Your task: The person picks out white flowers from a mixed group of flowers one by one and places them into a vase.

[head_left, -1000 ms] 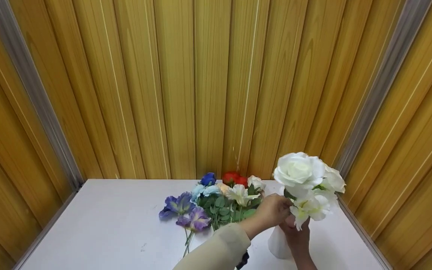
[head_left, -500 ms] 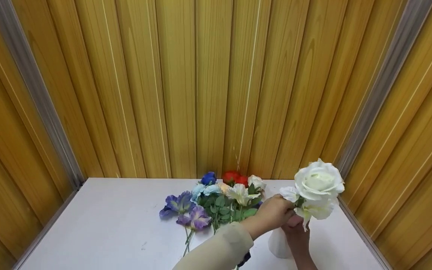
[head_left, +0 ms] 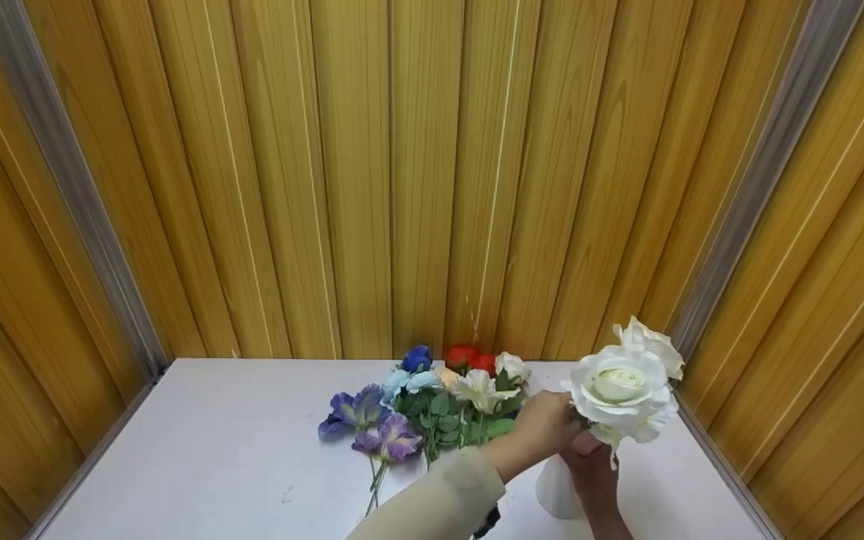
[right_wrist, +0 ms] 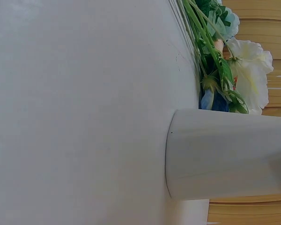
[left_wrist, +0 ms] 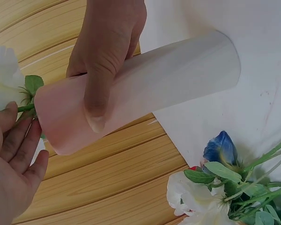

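A tall vase (head_left: pixel 558 491), pink at the mouth and white toward the base, stands upright on the white table (head_left: pixel 237 450). Around its upper part my right hand (head_left: pixel 595 474) is wrapped, the thumb lying across the pink section in the left wrist view. My left hand (head_left: pixel 547 424) pinches a green flower stem (left_wrist: pixel 26 108) right at the vase mouth. Large white roses (head_left: pixel 619 384) and paler white petals stand above the vase, partly covering both hands. In the right wrist view only the lower vase (right_wrist: pixel 225 154) shows well. How deep the stems reach inside is hidden.
Left of the vase lies a pile of artificial flowers: purple irises (head_left: pixel 389 437), a blue bud (head_left: pixel 417 358), light blue blooms (head_left: pixel 423 380), red flowers (head_left: pixel 463 355) and a white lily-like bloom (head_left: pixel 481 390). Wood-patterned panels (head_left: pixel 424 187) rise behind the table.
The white roses above the vase have turned and shifted, first rightward, then slightly back left and down. Both hands stay nearly in place at the vase.
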Tool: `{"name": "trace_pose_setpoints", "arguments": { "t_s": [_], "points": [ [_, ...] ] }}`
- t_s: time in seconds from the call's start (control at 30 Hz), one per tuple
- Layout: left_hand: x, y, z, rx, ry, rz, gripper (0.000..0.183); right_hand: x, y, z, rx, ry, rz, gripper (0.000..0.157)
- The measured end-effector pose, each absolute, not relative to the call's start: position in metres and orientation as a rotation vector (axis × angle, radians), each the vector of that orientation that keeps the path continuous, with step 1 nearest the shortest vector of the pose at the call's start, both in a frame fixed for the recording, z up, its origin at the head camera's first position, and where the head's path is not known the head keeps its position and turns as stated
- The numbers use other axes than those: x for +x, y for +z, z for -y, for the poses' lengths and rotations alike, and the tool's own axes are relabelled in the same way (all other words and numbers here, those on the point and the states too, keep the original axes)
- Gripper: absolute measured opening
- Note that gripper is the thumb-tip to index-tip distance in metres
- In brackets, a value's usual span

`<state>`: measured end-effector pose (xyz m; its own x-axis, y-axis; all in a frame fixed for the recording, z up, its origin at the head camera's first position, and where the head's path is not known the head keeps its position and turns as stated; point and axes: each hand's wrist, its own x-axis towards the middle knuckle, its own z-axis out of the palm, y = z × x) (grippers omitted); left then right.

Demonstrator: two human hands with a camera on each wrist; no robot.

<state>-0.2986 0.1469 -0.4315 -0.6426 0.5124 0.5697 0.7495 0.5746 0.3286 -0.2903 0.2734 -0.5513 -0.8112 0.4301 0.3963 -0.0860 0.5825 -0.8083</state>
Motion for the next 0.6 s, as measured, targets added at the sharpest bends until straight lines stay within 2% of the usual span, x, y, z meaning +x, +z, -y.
{"name": "trace_pose_setpoints", "arguments": {
  "t_s": [0.43, 0.6],
  "points": [
    [-0.294, -0.432, -0.157, -0.951, -0.774, 2.495, 0.009, -0.293, -0.551, -0.275, -0.229, 1.191, 2.157, 0.034],
    [-0.295, -0.437, -0.16, -0.955, -0.658, 2.451, 0.01, -0.29, -0.55, -0.274, -0.216, 1.122, 2.192, 0.036]
  ]
}}
